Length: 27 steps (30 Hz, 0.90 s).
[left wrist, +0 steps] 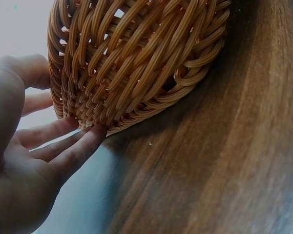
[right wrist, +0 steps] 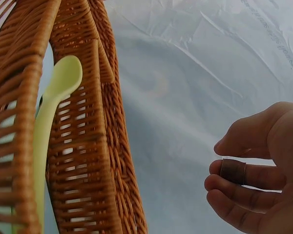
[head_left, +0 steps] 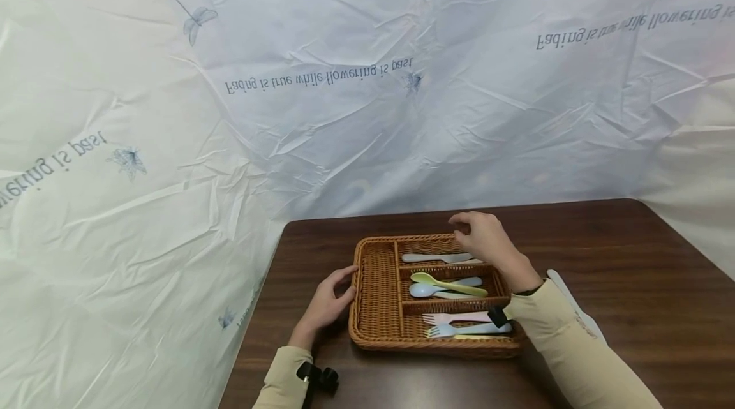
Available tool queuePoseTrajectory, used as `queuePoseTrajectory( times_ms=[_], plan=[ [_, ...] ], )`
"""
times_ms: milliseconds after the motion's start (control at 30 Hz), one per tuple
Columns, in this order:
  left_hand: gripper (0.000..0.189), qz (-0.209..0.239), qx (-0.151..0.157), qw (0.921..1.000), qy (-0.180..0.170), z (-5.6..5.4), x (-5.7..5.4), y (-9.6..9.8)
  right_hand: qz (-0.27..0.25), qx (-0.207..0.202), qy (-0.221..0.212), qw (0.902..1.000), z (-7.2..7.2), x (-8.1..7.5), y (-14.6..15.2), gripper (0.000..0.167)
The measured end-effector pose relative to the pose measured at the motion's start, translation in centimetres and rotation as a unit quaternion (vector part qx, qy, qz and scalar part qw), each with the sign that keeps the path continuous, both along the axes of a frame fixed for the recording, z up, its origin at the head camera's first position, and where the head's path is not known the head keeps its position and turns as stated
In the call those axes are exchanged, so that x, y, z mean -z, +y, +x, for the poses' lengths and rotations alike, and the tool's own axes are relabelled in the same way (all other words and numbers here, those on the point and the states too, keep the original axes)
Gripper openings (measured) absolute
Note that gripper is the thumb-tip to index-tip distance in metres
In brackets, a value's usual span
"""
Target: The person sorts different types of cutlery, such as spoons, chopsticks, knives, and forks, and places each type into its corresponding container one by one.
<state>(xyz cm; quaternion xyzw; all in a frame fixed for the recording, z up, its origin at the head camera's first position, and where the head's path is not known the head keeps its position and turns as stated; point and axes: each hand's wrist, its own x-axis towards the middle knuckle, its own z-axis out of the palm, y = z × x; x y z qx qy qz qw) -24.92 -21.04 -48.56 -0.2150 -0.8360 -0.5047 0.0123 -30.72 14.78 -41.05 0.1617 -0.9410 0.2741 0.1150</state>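
Note:
A brown wicker cutlery basket (head_left: 376, 294) sits on the table, divided into compartments. My left hand (head_left: 328, 304) touches its left side; in the left wrist view, extended fingers rest against the woven wall (left wrist: 136, 58). Over the back rim hovers my right hand (head_left: 488, 240), fingers loosely bent and nothing between them, as the right wrist view of the hand (right wrist: 259, 175) also shows. Light knives (head_left: 427, 258) lie in the back compartment, partly hidden by that hand. The middle one holds a yellow-green spoon (head_left: 448, 284) across a pale blue spoon (head_left: 422, 291). Pink and blue forks (head_left: 442, 331) fill the front compartment.
On the dark wooden table (head_left: 649, 268), right of the basket, lies a long white object (head_left: 565, 291), partly behind my right sleeve. A pale printed sheet (head_left: 344, 141) hangs behind the table and along its left side.

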Motion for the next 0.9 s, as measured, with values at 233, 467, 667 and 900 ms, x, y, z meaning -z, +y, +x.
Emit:
queuePoseTrajectory(
  times_ms=[233, 467, 667, 900],
  plan=[
    [0.045, 0.002, 0.002, 1.0, -0.003, -0.1, 0.2, -0.1, 0.004, 0.011, -0.005, 0.9999, 0.2, 0.2, 1.0, 0.03],
    [0.045, -0.003, 0.002, 1.0, 0.0, -0.1, 0.1, 0.0, 0.001, 0.017, 0.0, 0.9999, 0.5, 0.1, 2.0, 0.029],
    [0.045, -0.002, 0.0, 1.0, -0.002, -0.1, 0.0, 0.0, 0.006, 0.022, 0.002, 0.9997, 0.8, 0.1, 2.7, 0.029],
    [0.045, 0.001, -0.004, 1.0, 0.0, -0.1, 0.2, 0.0, 0.013, 0.027, 0.009, 0.9995, 0.9, 0.4, 3.2, 0.028]
  ],
)
